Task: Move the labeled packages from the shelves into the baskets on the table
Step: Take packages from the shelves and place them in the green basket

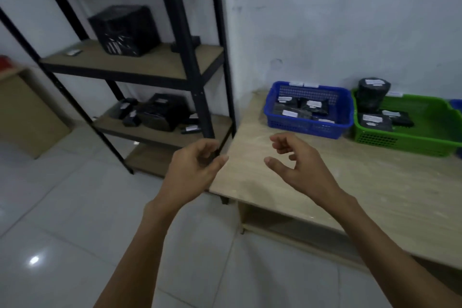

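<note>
Black wrapped packages with white labels (160, 114) lie in a heap on the lower board of a black metal shelf rack (197, 77). A large black package (125, 30) stands on the upper board. On the wooden table (312, 182) a blue basket (310, 129) holds several labeled packages, and a green basket (412, 140) holds more, one of them a tall bundle (372, 94). My left hand (192, 170) and my right hand (297, 165) hover empty over the table's near left corner, fingers loosely curled and apart.
A brown cardboard box (27, 112) stands on the white tiled floor left of the rack. Small items lie on the upper board at its left and back right. The edge of another blue basket (457, 105) shows at far right. A white wall rises behind the table.
</note>
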`<state>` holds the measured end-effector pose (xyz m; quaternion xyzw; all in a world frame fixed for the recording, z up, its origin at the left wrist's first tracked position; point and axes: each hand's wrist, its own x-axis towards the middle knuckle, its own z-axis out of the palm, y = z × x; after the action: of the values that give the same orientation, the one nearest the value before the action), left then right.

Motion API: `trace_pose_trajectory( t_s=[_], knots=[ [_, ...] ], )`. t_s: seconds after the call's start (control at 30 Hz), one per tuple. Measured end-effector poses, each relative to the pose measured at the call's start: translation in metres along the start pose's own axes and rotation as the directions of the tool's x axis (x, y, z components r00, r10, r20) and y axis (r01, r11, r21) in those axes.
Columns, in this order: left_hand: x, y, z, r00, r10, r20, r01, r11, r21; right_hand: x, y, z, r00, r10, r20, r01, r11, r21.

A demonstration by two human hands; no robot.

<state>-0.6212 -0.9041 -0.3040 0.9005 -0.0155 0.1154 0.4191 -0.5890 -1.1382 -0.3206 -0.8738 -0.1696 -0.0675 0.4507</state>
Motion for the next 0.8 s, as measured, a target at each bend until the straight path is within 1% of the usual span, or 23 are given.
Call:
trace_pose_trajectory(
  t_s=[0.13,0.3,0.43,0.5,0.57,0.67,0.8],
  knots=[
    [0.001,-0.034,-0.065,0.999,0.047,0.026,-0.049,0.997,0.066,0.012,-0.054,0.043,0.998,-0.067,-0.02,0.066,0.995,-0.078],
    [0.028,-0.071,-0.121,0.998,0.05,0.042,-0.054,0.992,0.115,0.05,-0.101,0.083,0.995,-0.099,-0.001,0.099,0.991,-0.09],
    [0.069,-0.105,-0.145,0.997,0.079,0.004,-0.079,0.983,0.167,0.101,-0.108,0.121,0.991,-0.13,0.013,0.131,0.987,-0.092],
    [0.09,-0.124,-0.155,0.997,0.077,-0.014,-0.073,0.982,0.175,0.13,-0.108,0.142,0.993,-0.117,0.024,0.118,0.991,-0.061],
    [0.109,-0.141,-0.164,0.998,0.064,0.002,-0.064,0.983,0.174,0.157,-0.109,0.162,0.995,-0.089,0.034,0.089,0.996,-0.026],
    [0.146,-0.167,-0.177,0.997,0.077,0.031,-0.081,0.977,0.199,0.196,-0.112,0.189,0.995,-0.093,0.043,0.094,0.995,-0.025],
    [0.2,-0.194,-0.192,0.995,0.1,0.014,-0.101,0.976,0.191,0.24,-0.115,0.22,0.996,-0.076,0.04,0.077,0.997,-0.016]
  ],
)
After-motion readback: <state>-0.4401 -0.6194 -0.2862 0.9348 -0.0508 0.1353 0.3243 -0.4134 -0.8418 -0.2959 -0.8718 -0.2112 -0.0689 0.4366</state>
